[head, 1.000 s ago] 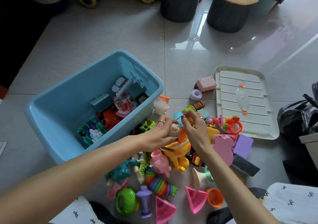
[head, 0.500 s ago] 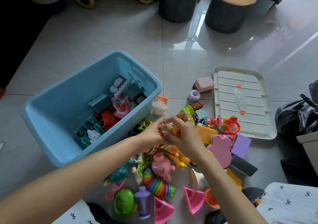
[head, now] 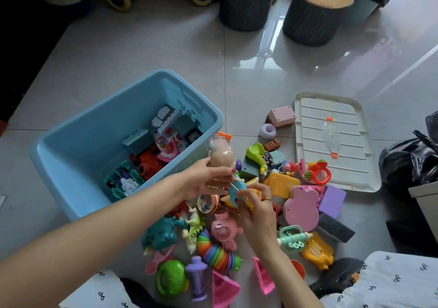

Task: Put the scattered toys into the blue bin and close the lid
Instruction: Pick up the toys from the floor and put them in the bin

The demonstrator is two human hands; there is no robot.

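Observation:
The open blue bin [head: 78, 142] stands on the floor at the left, with several toys in its far corner. Its cream lid [head: 331, 108] lies flat on the floor at the right. Between them spreads a pile of scattered toys [head: 220, 255]. My left hand [head: 203, 179] grips a pale beige figure [head: 220, 156] just beside the bin's right wall. My right hand [head: 258, 210] pinches a small teal toy [head: 234, 189] over the pile, right next to my left hand.
Two dark stump-shaped stools [head: 246, 2] stand at the back, with wheeled toys to their left. A black plastic bag [head: 412, 163] lies at the right edge. A pink rabbit-shaped toy [head: 301, 206] and a purple block [head: 331, 201] lie near the lid. My patterned trousers fill the bottom corners.
My left hand has lifted the pale figure up toward the bin's wall. My right hand has drawn back toward me with the teal toy, uncovering the yellow toy below.

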